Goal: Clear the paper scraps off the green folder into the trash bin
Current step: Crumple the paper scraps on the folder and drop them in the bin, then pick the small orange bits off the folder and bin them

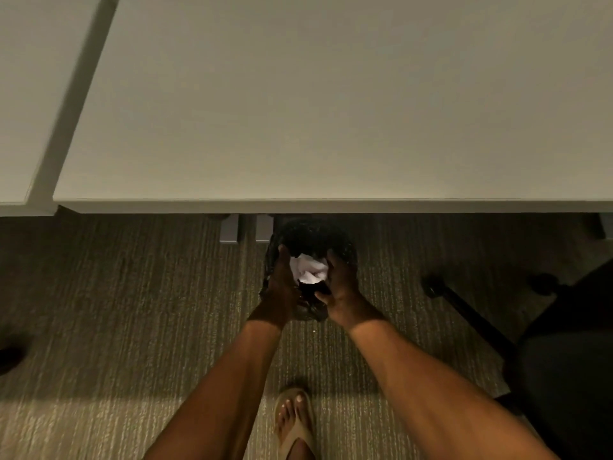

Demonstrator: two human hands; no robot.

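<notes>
A small bin with a black liner (pixel 311 234) stands on the carpet, partly under the front edge of the desk. Both my arms reach down over its mouth. My left hand (pixel 281 283) and my right hand (pixel 340 287) face each other with a bunch of crumpled white paper scraps (pixel 309 268) pressed between the palms, just above the bin's opening. My hands hide the near rim of the bin. No green folder is in view.
A pale desk top (pixel 331 111) fills the upper half, with grey desk legs (pixel 230 229) beside the bin. A black office chair (pixel 564 343) stands at the right, its base arm (pixel 464 313) reaching toward the bin. My sandalled foot (pixel 295 419) is on the carpet.
</notes>
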